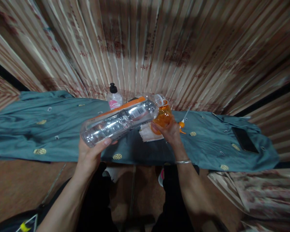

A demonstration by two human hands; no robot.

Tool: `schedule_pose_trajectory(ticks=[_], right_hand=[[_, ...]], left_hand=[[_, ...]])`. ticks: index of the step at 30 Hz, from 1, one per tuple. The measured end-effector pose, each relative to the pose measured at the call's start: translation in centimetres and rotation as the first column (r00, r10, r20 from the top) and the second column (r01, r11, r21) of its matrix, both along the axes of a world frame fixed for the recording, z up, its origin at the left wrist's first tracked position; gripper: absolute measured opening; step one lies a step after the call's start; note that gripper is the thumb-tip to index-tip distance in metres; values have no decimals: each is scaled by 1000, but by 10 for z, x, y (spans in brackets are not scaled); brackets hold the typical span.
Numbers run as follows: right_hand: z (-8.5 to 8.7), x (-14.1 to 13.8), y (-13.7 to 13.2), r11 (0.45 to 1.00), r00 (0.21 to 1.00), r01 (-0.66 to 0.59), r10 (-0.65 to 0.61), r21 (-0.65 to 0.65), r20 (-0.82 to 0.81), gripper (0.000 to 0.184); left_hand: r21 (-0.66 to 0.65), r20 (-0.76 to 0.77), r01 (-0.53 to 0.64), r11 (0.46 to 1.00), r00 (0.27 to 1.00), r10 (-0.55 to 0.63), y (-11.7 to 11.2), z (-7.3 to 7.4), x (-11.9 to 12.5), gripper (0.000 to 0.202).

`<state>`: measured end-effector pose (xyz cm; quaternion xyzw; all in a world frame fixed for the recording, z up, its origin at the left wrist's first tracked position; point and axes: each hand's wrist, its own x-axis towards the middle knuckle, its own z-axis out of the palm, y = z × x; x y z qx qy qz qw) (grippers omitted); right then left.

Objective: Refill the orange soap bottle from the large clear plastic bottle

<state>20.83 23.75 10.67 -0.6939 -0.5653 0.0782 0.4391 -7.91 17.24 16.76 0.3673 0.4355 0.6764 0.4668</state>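
My left hand (91, 153) is wrapped round the base of a large clear plastic bottle (118, 122) with an orange label, tipped almost flat, its mouth at the neck of a small orange bottle (162, 116). My right hand (169, 132) grips that small orange bottle, holding it upright on the teal cloth (48, 129). A folded white cloth (147, 133) lies just under the hands. An orange spray nozzle with a white tube (182, 124) rests on the cloth to the right of the small bottle.
A white bottle with a pink label and black cap (114, 96) stands at the back by the striped curtain. A dark phone (244, 140) lies on the cloth at far right. The teal cloth covers a narrow table; my legs are below its front edge.
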Motion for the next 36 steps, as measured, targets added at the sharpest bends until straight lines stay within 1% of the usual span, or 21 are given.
schedule_pose_trajectory(ticks=[3,7,9,13,18,21,27,32,36], right_hand=[[-3,0,0,1000,1000,-5,5,13,-11,89],[-4,-1,0,1000,1000,-9,9,19,-9,93],[-3,-1,-1,999,1000,-16,16,34,-7,93],[-2,-2,-2,999,1000,-18,18,49,1,89],[-4,-1,-1,999,1000,-23,23,45,0,89],[-6,-1,-1,998,1000,-30,31,48,-5,89],[-5,-2,-2,1000,1000,-26,26,17,2,81],[-4,-2,-2,1000,1000,-17,17,0,5,82],[-2,-3,-3,1000,1000,-13,13,15,-7,81]], left_hand=[[35,-5,-1,999,1000,1,1,-4,-2,79],[88,-30,27,996,999,-24,2,-7,-5,75],[110,-48,37,993,998,-32,2,-8,-6,74],[106,-43,30,994,999,-25,3,-8,-8,73],[112,-8,-4,994,1000,5,1,-6,-7,85],[121,5,-3,993,1000,2,0,-5,-7,88],[114,12,-7,993,1000,5,1,-6,-8,90],[139,0,6,990,1000,-7,3,-9,-10,89],[159,-25,21,987,1000,-18,2,-10,-10,87]])
